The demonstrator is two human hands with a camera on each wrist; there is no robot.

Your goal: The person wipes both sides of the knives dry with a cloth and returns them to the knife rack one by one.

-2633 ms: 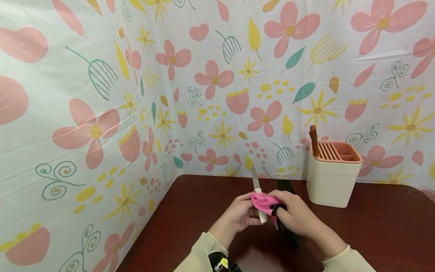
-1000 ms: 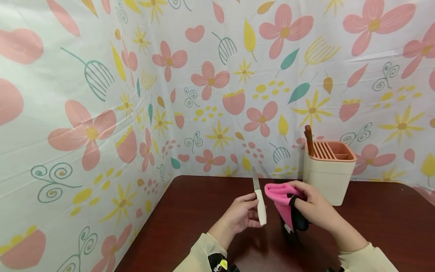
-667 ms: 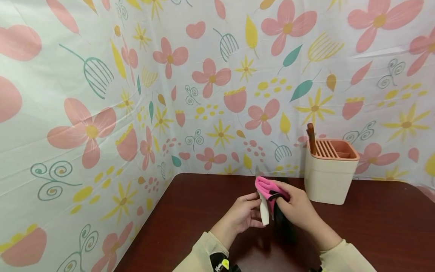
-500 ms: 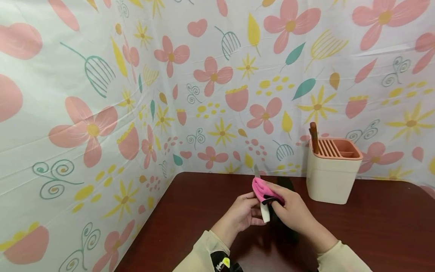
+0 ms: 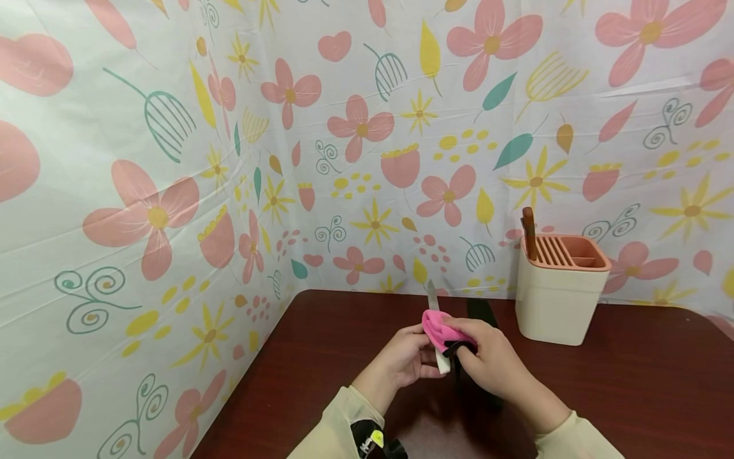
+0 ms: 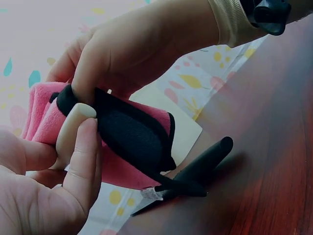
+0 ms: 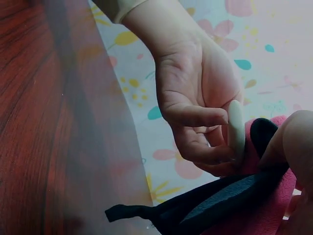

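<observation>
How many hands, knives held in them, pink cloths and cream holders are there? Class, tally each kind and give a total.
Hands (left hand, right hand): 2
Held knife: 1
Pink cloth: 1
Cream holder: 1
Total: 5

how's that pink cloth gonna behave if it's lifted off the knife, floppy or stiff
Probably floppy: the pink cloth bunches into soft folds in the right hand. Its fuzzy, fleece-like surface suggests it wouldn't be very slippery. The black strap sticking out from it may dangle or trail.
</observation>
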